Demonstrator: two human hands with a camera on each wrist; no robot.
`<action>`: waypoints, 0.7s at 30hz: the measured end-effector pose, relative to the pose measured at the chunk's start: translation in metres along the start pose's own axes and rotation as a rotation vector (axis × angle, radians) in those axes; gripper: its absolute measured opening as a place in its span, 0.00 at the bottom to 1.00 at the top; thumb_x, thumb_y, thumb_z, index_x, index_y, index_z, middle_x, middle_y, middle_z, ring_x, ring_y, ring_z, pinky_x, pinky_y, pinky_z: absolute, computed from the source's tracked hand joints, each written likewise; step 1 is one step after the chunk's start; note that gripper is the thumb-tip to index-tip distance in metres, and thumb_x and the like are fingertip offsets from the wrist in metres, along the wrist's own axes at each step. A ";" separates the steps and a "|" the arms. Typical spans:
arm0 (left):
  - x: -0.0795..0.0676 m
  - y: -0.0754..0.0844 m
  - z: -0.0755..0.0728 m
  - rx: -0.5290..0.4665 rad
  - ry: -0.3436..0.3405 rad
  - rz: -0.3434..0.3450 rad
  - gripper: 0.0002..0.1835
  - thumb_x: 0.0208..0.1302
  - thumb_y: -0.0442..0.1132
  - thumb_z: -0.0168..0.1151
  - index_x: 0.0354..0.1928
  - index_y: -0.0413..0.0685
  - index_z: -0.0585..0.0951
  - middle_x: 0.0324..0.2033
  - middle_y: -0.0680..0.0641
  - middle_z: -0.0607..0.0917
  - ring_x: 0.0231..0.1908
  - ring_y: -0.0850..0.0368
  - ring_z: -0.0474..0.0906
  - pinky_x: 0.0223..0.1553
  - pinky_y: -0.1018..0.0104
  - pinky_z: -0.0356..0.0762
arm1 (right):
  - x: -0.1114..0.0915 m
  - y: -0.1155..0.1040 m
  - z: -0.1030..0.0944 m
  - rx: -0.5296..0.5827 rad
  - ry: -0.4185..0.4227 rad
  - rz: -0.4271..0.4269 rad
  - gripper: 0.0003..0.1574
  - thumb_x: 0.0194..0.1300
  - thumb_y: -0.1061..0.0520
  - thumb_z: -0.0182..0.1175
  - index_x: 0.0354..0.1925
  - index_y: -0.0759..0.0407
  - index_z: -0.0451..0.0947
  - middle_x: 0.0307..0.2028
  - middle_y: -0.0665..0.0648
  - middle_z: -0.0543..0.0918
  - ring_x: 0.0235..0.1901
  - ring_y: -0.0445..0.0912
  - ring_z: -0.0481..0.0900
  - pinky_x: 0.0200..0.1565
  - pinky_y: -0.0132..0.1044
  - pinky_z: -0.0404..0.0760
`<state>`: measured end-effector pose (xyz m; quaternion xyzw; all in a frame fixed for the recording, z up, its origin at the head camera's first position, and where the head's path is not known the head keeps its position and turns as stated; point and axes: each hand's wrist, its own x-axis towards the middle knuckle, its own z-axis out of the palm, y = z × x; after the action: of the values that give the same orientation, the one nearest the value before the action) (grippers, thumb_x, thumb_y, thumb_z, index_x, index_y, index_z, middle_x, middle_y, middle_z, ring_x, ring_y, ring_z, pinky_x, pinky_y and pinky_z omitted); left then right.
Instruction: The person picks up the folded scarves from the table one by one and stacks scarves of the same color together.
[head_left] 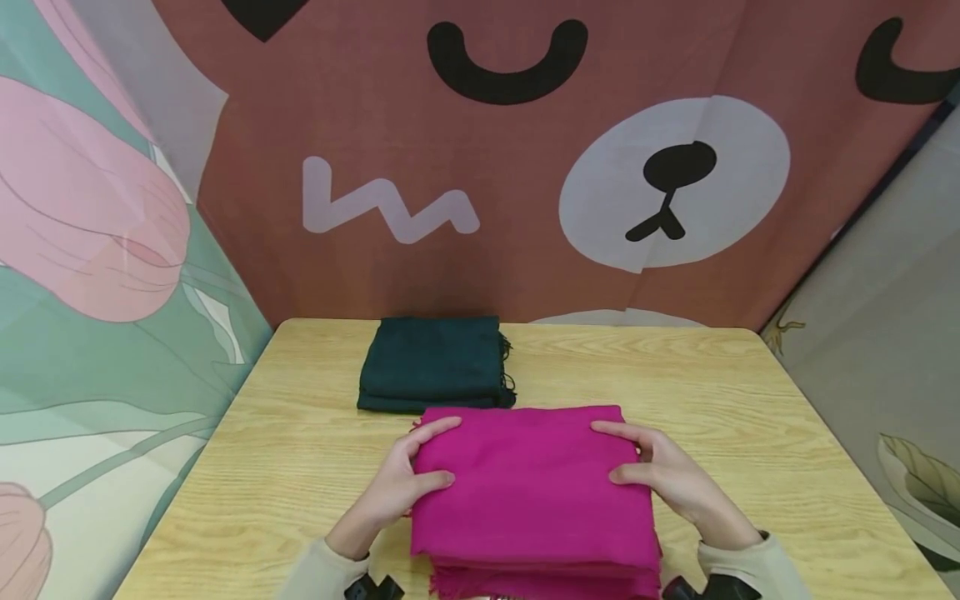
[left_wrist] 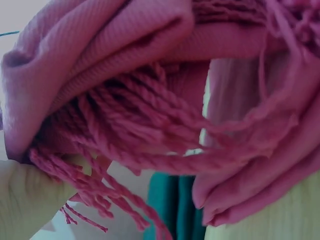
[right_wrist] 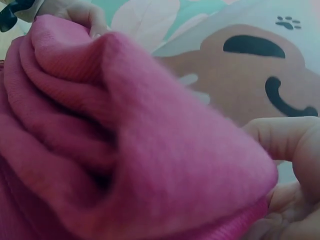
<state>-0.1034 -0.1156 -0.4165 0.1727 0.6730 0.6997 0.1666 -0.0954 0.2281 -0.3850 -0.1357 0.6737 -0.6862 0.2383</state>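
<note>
A magenta fringed scarf (head_left: pixel 528 492), folded into a thick rectangle, lies at the front middle of the table. My left hand (head_left: pixel 393 482) grips its left side, thumb and index finger on the top layer, the other fingers hidden. On the opposite side my right hand (head_left: pixel 675 477) holds the edge the same way. Twisted fringe (left_wrist: pixel 145 120) hangs beside the left hand in the left wrist view. The right wrist view has the cloth's corner between the right thumb and fingers (right_wrist: pixel 285 137), with loose folds to its left.
Behind the magenta scarf sits a folded dark green scarf (head_left: pixel 435 362), its fringe toward the right. The light wood table (head_left: pixel 750 400) backs onto a brown curtain (head_left: pixel 360 292) with a bear print. Printed cloth also hangs at both sides.
</note>
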 end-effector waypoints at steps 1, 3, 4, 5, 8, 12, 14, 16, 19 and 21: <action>0.002 -0.002 0.001 -0.006 0.002 -0.009 0.34 0.52 0.25 0.60 0.64 0.42 0.64 0.55 0.36 0.67 0.47 0.49 0.72 0.41 0.60 0.76 | 0.000 0.002 -0.002 0.010 0.002 0.007 0.42 0.55 0.71 0.55 0.65 0.74 0.51 0.49 0.59 0.76 0.43 0.48 0.79 0.40 0.40 0.78; 0.007 -0.006 0.002 -0.021 0.002 -0.028 0.34 0.52 0.25 0.60 0.63 0.43 0.65 0.55 0.37 0.68 0.47 0.50 0.72 0.42 0.60 0.75 | 0.001 0.007 -0.006 0.024 0.012 0.022 0.42 0.55 0.71 0.55 0.65 0.73 0.50 0.50 0.59 0.75 0.44 0.48 0.78 0.41 0.40 0.78; 0.009 -0.009 0.003 -0.028 0.002 -0.035 0.34 0.52 0.26 0.60 0.63 0.43 0.65 0.55 0.37 0.68 0.47 0.50 0.71 0.42 0.60 0.75 | 0.001 0.009 -0.008 0.028 0.020 0.032 0.42 0.55 0.71 0.55 0.65 0.73 0.50 0.50 0.59 0.74 0.45 0.47 0.78 0.42 0.40 0.78; 0.011 -0.011 0.003 -0.035 0.001 -0.041 0.34 0.52 0.25 0.60 0.63 0.43 0.65 0.55 0.37 0.67 0.48 0.50 0.71 0.42 0.61 0.75 | 0.002 0.012 -0.009 0.031 0.026 0.041 0.43 0.54 0.71 0.56 0.65 0.73 0.50 0.50 0.59 0.74 0.45 0.46 0.77 0.42 0.40 0.77; 0.016 -0.018 0.004 -0.057 -0.013 -0.052 0.34 0.52 0.24 0.59 0.64 0.41 0.64 0.56 0.37 0.67 0.49 0.51 0.70 0.44 0.62 0.74 | 0.004 0.019 -0.014 0.034 0.049 0.069 0.43 0.53 0.70 0.56 0.65 0.74 0.50 0.50 0.59 0.74 0.45 0.44 0.76 0.42 0.38 0.77; 0.021 -0.026 0.005 -0.085 -0.040 -0.046 0.34 0.53 0.24 0.58 0.64 0.40 0.63 0.57 0.36 0.67 0.50 0.51 0.70 0.45 0.62 0.74 | 0.006 0.029 -0.019 0.033 0.072 0.092 0.44 0.53 0.70 0.56 0.65 0.75 0.49 0.51 0.59 0.73 0.46 0.43 0.75 0.43 0.37 0.77; 0.023 -0.030 0.005 -0.092 -0.047 -0.042 0.34 0.54 0.25 0.58 0.64 0.40 0.62 0.57 0.36 0.66 0.50 0.51 0.70 0.45 0.62 0.74 | 0.006 0.033 -0.020 0.031 0.081 0.097 0.44 0.53 0.70 0.57 0.65 0.75 0.49 0.51 0.60 0.73 0.47 0.43 0.75 0.43 0.37 0.76; 0.024 -0.033 0.006 -0.097 -0.054 -0.041 0.34 0.54 0.26 0.58 0.65 0.40 0.61 0.57 0.35 0.66 0.50 0.51 0.70 0.46 0.62 0.74 | 0.006 0.036 -0.022 0.028 0.086 0.098 0.45 0.53 0.69 0.57 0.65 0.75 0.48 0.52 0.61 0.72 0.47 0.44 0.75 0.44 0.38 0.76; 0.026 -0.036 0.006 -0.114 -0.055 -0.057 0.34 0.55 0.25 0.58 0.65 0.40 0.61 0.58 0.35 0.65 0.51 0.51 0.69 0.47 0.62 0.73 | 0.006 0.040 -0.024 0.027 0.088 0.105 0.45 0.53 0.68 0.57 0.65 0.75 0.48 0.52 0.61 0.72 0.47 0.44 0.75 0.44 0.38 0.76; 0.027 -0.038 0.007 -0.129 -0.053 -0.072 0.34 0.55 0.25 0.57 0.65 0.39 0.61 0.59 0.35 0.64 0.52 0.50 0.68 0.48 0.62 0.73 | 0.006 0.043 -0.026 0.029 0.086 0.109 0.45 0.53 0.68 0.57 0.65 0.75 0.48 0.52 0.61 0.72 0.47 0.44 0.75 0.45 0.38 0.76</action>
<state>-0.1241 -0.0954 -0.4542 0.1559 0.6276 0.7302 0.2203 -0.1077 0.2478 -0.4295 -0.0657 0.6795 -0.6872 0.2484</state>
